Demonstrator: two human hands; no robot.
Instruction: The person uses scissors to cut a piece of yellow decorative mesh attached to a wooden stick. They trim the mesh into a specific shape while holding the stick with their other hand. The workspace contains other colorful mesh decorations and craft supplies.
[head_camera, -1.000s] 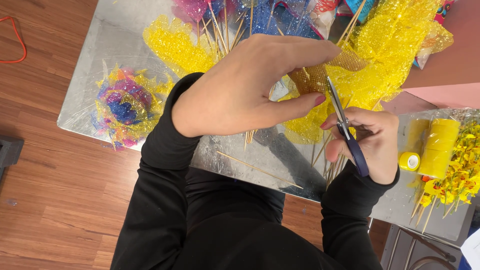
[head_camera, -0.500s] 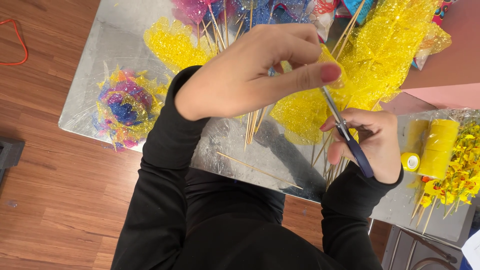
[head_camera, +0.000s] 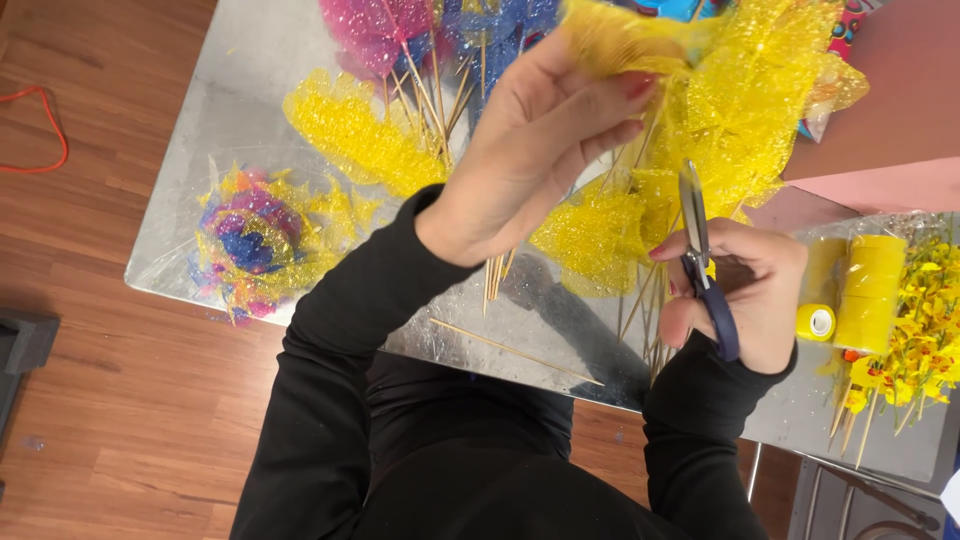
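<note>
In the head view we look down on a silver foil-covered desk (head_camera: 250, 80) with our two black sleeves reaching over it. Our left hand (head_camera: 540, 150) is lifted above the desk, its fingers pinched shut on a piece of yellow glitter mesh (head_camera: 620, 35). Our right hand (head_camera: 745, 290) is wrapped around the dark blue handles of a pair of scissors (head_camera: 700, 255), whose blades point up toward the mesh and look shut. Beneath both hands a bunch of yellow mesh petals on thin wooden sticks (head_camera: 600, 235) rests on the desk, with pink and blue ones (head_camera: 400, 30) at the far edge. A multicoloured mesh flower (head_camera: 250, 240) lies well to the left. Yellow tape rolls (head_camera: 865, 295) sit just right of our right hand, beside small yellow artificial flowers (head_camera: 925, 350).
</note>
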